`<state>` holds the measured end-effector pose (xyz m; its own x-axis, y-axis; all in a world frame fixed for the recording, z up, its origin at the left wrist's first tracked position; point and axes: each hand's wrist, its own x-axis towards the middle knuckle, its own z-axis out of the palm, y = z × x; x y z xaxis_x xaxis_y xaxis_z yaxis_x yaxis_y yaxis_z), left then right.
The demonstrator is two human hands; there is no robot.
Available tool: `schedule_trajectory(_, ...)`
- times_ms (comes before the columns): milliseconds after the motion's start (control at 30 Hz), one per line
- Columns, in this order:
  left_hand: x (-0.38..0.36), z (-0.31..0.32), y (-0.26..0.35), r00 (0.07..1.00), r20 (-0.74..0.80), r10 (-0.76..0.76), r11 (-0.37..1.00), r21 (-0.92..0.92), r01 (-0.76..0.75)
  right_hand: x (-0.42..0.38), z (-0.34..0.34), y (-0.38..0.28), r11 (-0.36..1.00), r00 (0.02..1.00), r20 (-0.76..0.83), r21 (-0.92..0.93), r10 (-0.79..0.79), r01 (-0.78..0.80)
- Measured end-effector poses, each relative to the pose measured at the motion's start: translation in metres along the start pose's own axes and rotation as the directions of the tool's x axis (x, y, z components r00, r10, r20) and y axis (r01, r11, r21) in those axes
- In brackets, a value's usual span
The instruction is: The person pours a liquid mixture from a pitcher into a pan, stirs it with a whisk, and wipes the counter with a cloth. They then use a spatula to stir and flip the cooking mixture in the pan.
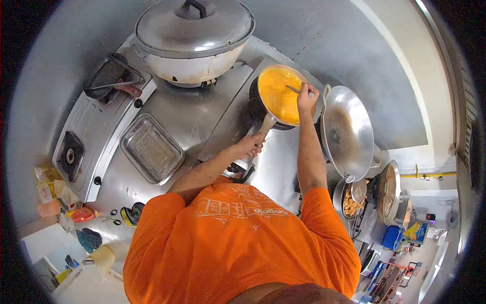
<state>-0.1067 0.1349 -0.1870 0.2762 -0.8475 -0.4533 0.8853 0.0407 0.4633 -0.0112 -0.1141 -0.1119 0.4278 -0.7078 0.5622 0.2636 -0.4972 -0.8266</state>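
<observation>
A frying pan (263, 76) rests on a burner in front of me, its bottom covered by a yellow-orange liquid (278, 96). My left hand (249, 146) is wrapped round the pan's light-coloured handle (267, 124). Over the pan's right side, my right hand (307, 96) grips a thin metal utensil (292, 89) whose far end dips into the liquid. Its kind cannot be made out. A large wok (348, 126) stands just right of my right forearm.
A big lidded pot (197, 66) stands at the back left. A glass baking dish (152, 149) lies on the steel counter. Further left is a white stove (93, 137) with a small dark pan (109, 78). At right are a bowl of brown food (352, 205) and another wok (389, 195).
</observation>
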Motion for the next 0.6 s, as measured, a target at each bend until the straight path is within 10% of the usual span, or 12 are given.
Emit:
schedule_trajectory(167,0.002,-0.004,-0.002,1.000,0.017,0.011,1.000,0.009,-0.012,0.032,-0.037,-0.006,0.994,0.966,0.235,-0.063,0.105,-0.092)
schedule_trajectory(367,0.003,-0.003,-0.001,0.999,0.036,0.012,1.000,0.020,-0.012,0.041,-0.069,-0.041,0.918,0.908,0.160,0.024,0.387,-0.396)
schedule_trajectory(600,0.007,-0.010,-0.006,0.998,0.066,-0.002,0.997,-0.071,0.007,-0.006,-0.065,-0.064,0.908,0.936,0.057,0.229,0.346,-0.350)
